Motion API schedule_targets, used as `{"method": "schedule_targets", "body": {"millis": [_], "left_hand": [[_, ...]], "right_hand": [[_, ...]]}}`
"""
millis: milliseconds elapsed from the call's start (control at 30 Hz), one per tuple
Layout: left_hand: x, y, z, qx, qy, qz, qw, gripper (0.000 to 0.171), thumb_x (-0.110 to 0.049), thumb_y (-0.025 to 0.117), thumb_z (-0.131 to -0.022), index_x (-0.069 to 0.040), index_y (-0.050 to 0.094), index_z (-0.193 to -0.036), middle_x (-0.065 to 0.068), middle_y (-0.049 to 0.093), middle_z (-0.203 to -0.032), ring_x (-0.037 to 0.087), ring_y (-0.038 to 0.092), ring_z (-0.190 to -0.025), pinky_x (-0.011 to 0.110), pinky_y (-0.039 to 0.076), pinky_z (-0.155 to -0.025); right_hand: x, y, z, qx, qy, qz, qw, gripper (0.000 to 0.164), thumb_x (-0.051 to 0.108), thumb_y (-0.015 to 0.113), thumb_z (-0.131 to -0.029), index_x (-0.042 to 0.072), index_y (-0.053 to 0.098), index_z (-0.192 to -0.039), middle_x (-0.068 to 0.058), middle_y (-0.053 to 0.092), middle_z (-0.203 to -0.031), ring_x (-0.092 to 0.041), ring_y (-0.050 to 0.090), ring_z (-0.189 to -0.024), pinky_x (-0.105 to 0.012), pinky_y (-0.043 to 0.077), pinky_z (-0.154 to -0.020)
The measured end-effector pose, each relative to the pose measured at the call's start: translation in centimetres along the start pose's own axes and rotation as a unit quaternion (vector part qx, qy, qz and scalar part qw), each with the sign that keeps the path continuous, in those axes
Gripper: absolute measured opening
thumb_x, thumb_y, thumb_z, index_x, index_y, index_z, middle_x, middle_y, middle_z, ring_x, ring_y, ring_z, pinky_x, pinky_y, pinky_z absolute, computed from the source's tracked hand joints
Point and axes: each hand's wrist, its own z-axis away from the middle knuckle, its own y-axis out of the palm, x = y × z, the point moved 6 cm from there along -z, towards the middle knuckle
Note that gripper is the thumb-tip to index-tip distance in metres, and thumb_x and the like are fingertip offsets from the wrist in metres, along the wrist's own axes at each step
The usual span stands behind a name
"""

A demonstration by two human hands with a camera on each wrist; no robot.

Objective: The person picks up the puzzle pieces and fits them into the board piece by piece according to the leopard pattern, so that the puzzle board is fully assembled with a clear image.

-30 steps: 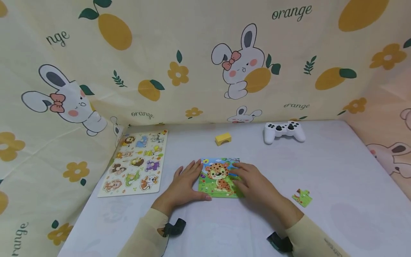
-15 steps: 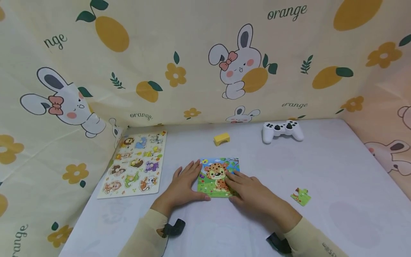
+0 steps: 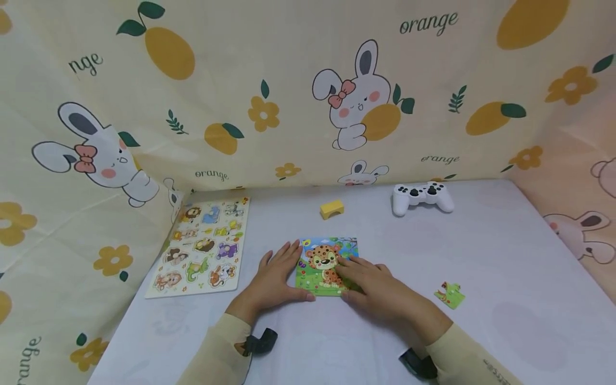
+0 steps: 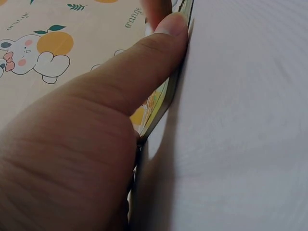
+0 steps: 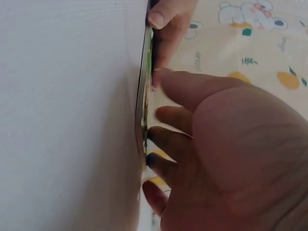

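Observation:
In the head view a square jigsaw puzzle [image 3: 313, 280] with a spotted cub on green and blue lies flat on the table. My left hand [image 3: 271, 280] rests along its left side, fingers extended and the thumb at the near edge. Over its lower right part, my right hand [image 3: 377, 286] touches the surface with outstretched fingers, hiding that corner. The left wrist view has the left thumb [image 4: 139, 67] lying against the puzzle's side. From the right wrist, several fingertips [image 5: 153, 132] show right at the puzzle's face. A loose jigsaw piece [image 3: 450, 295], mostly green, lies to the right.
An animal puzzle board [image 3: 243, 235] lies at the left. Behind the square puzzle stands a yellow arched block [image 3: 332, 209], and a white game controller [image 3: 422, 198] sits at the back right. Patterned cloth [image 3: 289, 107] walls the table's back and sides.
My right hand has moved left and slightly nearer, its fingers coming further over the puzzle's lower middle. The left hand has stayed in place.

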Motion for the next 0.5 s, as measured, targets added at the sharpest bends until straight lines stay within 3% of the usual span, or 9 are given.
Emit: {"method": "schedule_targets", "body": {"millis": [100, 233, 400, 500], "left_hand": [[0.0, 0.0, 0.0, 0.000, 0.001, 0.004, 1.0000, 0.131, -0.082, 0.080, -0.078, -0.011, 0.026, -0.173, -0.001, 0.012, -0.180, 0.021, 0.005, -0.166, 0.059, -0.004, -0.129], [0.1, 0.1, 0.0, -0.001, 0.001, 0.006, 1.0000, 0.131, -0.083, 0.081, -0.077, -0.011, 0.027, -0.173, -0.001, 0.013, -0.180, 0.021, 0.005, -0.166, 0.058, -0.004, -0.129], [0.2, 0.2, -0.1, -0.003, 0.003, 0.003, 1.0000, 0.132, -0.084, 0.080, -0.077, -0.012, 0.026, -0.173, -0.001, 0.012, -0.181, 0.021, 0.004, -0.166, 0.058, -0.004, -0.129], [0.2, 0.2, 0.0, -0.004, 0.003, 0.003, 1.0000, 0.132, -0.084, 0.080, -0.077, -0.012, 0.026, -0.174, -0.001, 0.011, -0.181, 0.021, 0.004, -0.166, 0.058, -0.005, -0.129]], "right_hand": [[-0.5, -0.3, 0.1, -0.023, -0.002, -0.063, 0.998, 0.058, 0.034, 0.065, -0.111, 0.015, 0.051, -0.165, -0.009, 0.038, -0.173, -0.038, 0.028, -0.160, -0.071, 0.026, -0.122], [-1.1, -1.0, 0.4, -0.063, 0.007, -0.148, 0.987, 0.058, 0.034, 0.065, -0.111, 0.014, 0.051, -0.164, -0.012, 0.043, -0.169, -0.041, 0.035, -0.157, -0.068, 0.027, -0.123], [-2.0, -2.4, 1.4, -0.104, 0.009, -0.233, 0.967, 0.054, 0.036, 0.058, -0.115, 0.011, 0.050, -0.162, -0.014, 0.048, -0.164, -0.042, 0.052, -0.144, -0.065, 0.042, -0.116], [-2.4, -3.5, 2.3, -0.115, -0.007, -0.301, 0.946, 0.049, 0.032, 0.045, -0.119, 0.008, 0.048, -0.162, -0.020, 0.049, -0.162, -0.045, 0.054, -0.142, -0.062, 0.049, -0.110]]}}
